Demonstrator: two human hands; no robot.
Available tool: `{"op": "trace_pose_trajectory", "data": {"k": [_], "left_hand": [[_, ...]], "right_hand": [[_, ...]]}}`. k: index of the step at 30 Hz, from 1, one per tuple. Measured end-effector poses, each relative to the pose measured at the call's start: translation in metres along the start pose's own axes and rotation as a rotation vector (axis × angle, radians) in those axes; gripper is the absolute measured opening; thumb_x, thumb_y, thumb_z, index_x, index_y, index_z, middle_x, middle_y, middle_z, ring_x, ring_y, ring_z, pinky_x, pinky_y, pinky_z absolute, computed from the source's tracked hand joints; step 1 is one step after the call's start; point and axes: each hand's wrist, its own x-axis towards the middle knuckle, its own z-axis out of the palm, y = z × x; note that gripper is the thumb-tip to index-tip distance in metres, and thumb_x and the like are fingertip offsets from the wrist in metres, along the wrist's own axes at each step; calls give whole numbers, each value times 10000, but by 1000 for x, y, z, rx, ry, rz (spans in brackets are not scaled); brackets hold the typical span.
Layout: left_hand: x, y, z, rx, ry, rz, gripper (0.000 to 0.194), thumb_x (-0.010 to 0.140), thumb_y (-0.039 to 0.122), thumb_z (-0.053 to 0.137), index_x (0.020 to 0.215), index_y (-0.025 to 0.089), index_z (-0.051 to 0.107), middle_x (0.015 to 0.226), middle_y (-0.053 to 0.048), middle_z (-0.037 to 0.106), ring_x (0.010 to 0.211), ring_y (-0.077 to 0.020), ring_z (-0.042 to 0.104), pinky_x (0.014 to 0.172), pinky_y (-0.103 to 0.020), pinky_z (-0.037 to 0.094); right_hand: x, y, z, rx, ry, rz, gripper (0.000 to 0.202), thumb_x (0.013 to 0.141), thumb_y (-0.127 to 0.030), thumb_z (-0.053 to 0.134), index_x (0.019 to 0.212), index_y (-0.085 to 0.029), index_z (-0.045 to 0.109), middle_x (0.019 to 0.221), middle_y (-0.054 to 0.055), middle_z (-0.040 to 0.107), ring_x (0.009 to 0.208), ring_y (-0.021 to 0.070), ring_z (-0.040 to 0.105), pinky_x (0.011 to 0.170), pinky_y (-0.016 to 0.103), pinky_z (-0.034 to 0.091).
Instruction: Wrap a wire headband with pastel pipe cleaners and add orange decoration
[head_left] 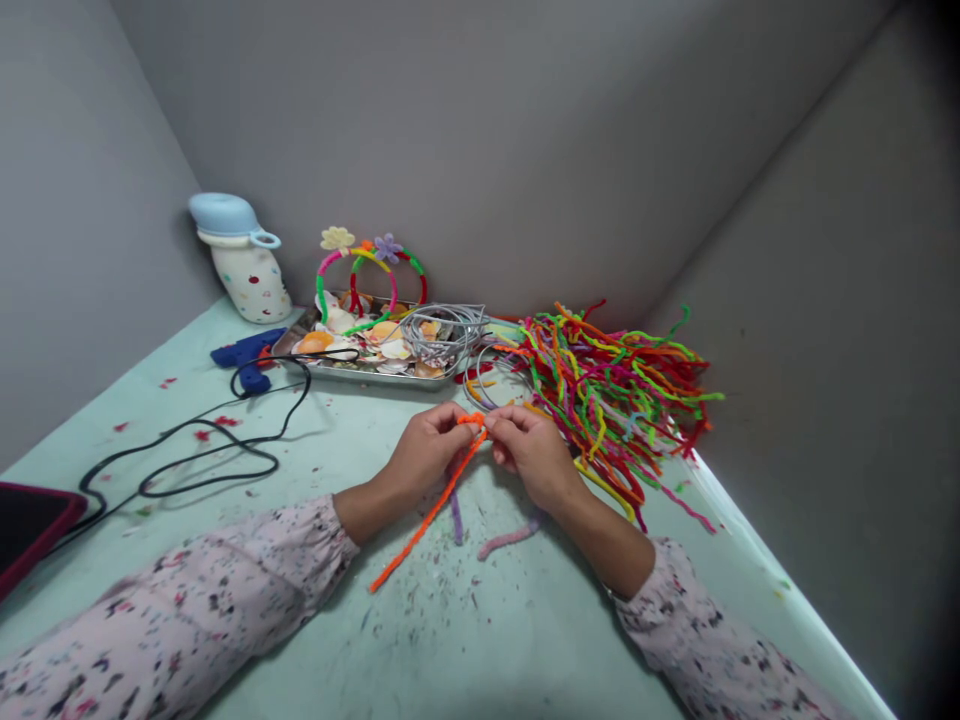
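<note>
An orange pipe cleaner [424, 530] is pinched between both hands, its upper end bent into small loops and its long tail slanting down to the left. My left hand [427, 450] grips the bent part from the left, fingers closed. From the other side, my right hand [532, 450] pinches the same bent end with thumb and forefinger. Beneath the hands lie a short purple pipe cleaner [456, 515] and a pinkish one [510, 538], each partly covered by a hand.
A pile of colourful pipe cleaners [615, 390] spreads at the right. Behind the hands, a metal tray [360, 376] holds shells, coiled grey wire [446, 335] and flower-topped hoops [394, 285]. At left are a blue glue gun [251, 355], black cord [202, 480] and a bottle [247, 280].
</note>
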Motion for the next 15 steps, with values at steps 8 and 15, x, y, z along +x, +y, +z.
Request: {"op": "trace_pose_trajectory", "data": {"k": [8, 15], "left_hand": [[-1, 9, 3, -74, -53, -35, 119, 777, 259, 546, 788, 143, 569, 677, 10, 581, 558, -87, 497, 544, -210, 385], [-1, 5, 2, -154, -31, -62, 107, 780, 256, 557, 773, 153, 529, 674, 14, 574, 507, -67, 494, 482, -186, 367]], "right_hand": [[-1, -6, -1, 24, -19, -50, 214, 778, -369, 572, 794, -158, 598, 504, -44, 534, 384, 61, 389, 373, 177, 286], [-2, 1, -5, -214, 74, -342, 152, 807, -295, 539, 900, -181, 575, 692, -2, 580, 521, 101, 495, 471, 216, 403]]}}
